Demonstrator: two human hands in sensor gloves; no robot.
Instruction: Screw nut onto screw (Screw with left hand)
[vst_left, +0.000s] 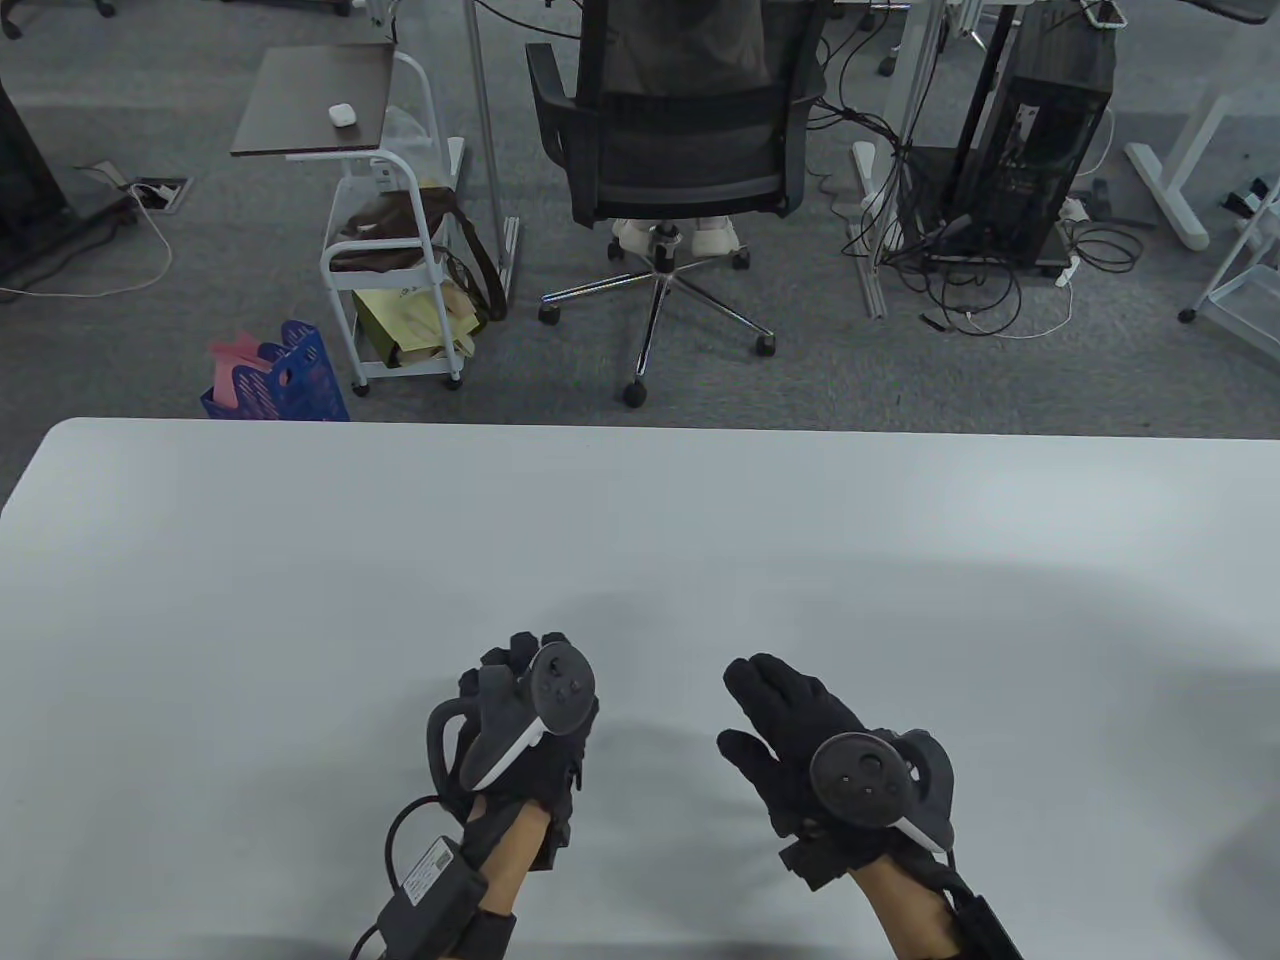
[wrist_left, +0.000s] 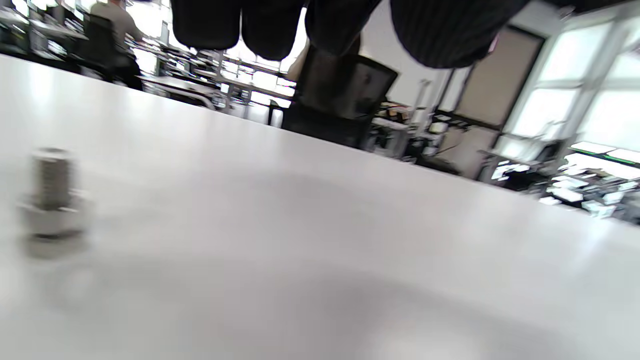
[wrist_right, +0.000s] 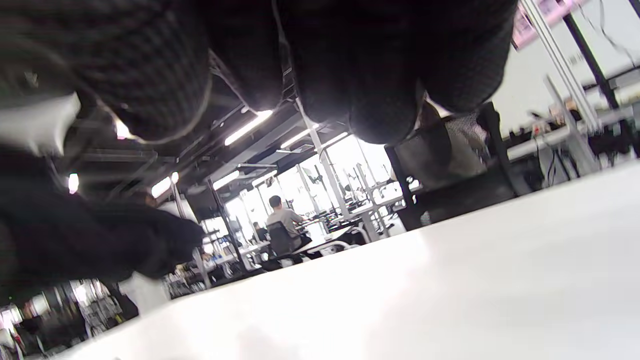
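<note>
Left wrist view | screw (wrist_left: 51, 192) upright, nut on | left grip (vst_left: 515, 715) unclear | right grip (vst_left: 805, 740) spread

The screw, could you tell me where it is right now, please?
The screw shows only in the left wrist view, standing upright on the white table at that view's left edge, below and left of the left hand, untouched.

An open-plan office. Grey carpet floor (vst_left: 200, 260) lies beyond the white table (vst_left: 640, 520), with a black mesh swivel chair (vst_left: 670, 130) on castors, a desktop computer tower (vst_left: 1040, 130) amid tangled cables (vst_left: 960, 270), a white wheeled cart (vst_left: 390, 250) holding bags, and a blue file crate (vst_left: 285, 385). The right wrist view shows ceiling strip lights (wrist_right: 247, 127), rows of desks and a seated person (wrist_right: 282, 220) at work.
</note>
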